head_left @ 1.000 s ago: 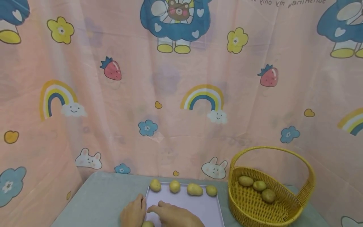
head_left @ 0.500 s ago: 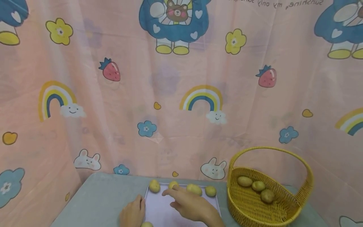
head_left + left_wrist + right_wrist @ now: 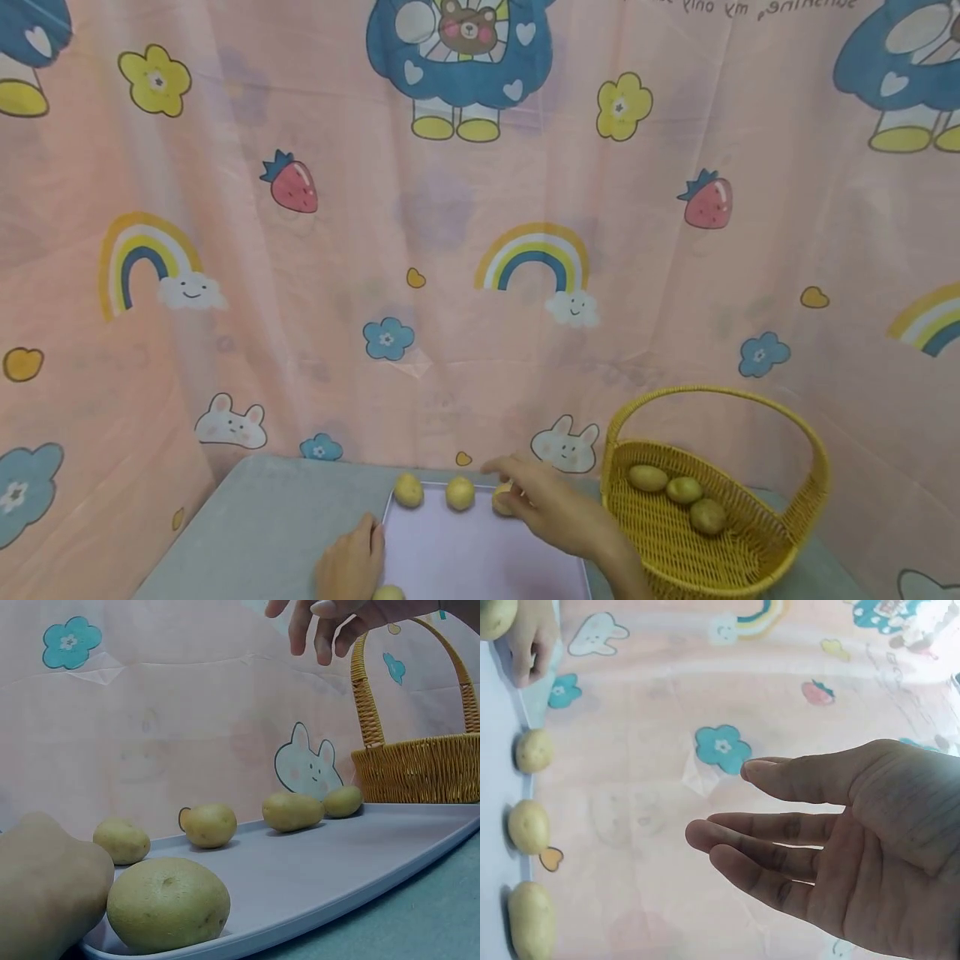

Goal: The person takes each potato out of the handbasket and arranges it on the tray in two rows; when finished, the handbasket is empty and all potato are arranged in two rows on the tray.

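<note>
A lilac tray lies on the grey table, with several potatoes set along its far edge, among them the back-left potato. Another potato sits at the tray's near-left corner. My left hand stays at the tray's left edge, its fingers curled at the rim beside that near potato. Over the far-right part of the tray, my right hand is raised with loosely bent fingers and holds nothing. It partly covers one potato and hides the one at the far right in the head view.
Right of the tray stands a yellow wicker basket with a tall arched handle. Three potatoes, including the darker potato, lie inside. A pink printed curtain hangs directly behind the table.
My right hand has moved from the near-left part of the tray, along the far row of potatoes, to its right side. My left hand and the potatoes stay put.
</note>
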{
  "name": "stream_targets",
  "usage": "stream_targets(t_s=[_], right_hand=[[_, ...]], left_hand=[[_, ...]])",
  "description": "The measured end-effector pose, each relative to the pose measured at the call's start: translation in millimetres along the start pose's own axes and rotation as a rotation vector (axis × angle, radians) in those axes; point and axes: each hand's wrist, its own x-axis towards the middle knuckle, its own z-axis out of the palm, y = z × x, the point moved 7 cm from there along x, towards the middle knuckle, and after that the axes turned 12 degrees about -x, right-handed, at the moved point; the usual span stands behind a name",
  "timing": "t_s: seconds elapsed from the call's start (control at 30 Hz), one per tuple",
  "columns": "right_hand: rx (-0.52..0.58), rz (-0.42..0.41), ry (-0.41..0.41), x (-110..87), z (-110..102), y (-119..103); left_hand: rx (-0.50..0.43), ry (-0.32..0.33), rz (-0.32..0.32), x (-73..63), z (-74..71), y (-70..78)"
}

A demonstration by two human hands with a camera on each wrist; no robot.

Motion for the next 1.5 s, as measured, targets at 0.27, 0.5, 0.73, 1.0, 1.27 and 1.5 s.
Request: stream_targets(t_s=[0.27, 0.5, 0.73, 1.0, 1.27, 1.5], right_hand=[[-0.036, 0.041, 0.102, -17.0, -29.1, 17.7], [-0.067, 0.164, 0.241, -46.1, -68.5, 50.3], [-0.168, 0.304, 0.362, -83.1, -95.1, 98.1], [-0.150, 0.539, 0.345, -121.6, -93.8, 185.4], [-0.132, 0.723, 0.141, -135.5, -59.2, 250.0], [-0.103, 0.771, -0.014, -143.7, -33.5, 262.0]], left_hand=[[-0.012, 0.018, 0.027, 0.1, -1.7, 0.4], [-0.009, 0.007, 0.034, 2.9, -1.8, -1.2], [-0.004, 0.008, 0.028, 3.2, -1.5, -0.6], [0.005, 0.006, 0.031, 3.1, 0.0, -0.3], [-0.008, -0.034, -0.002, 2.6, 1.7, -2.2], [-0.017, -0.037, -0.009, 1.0, 1.8, -0.9]])
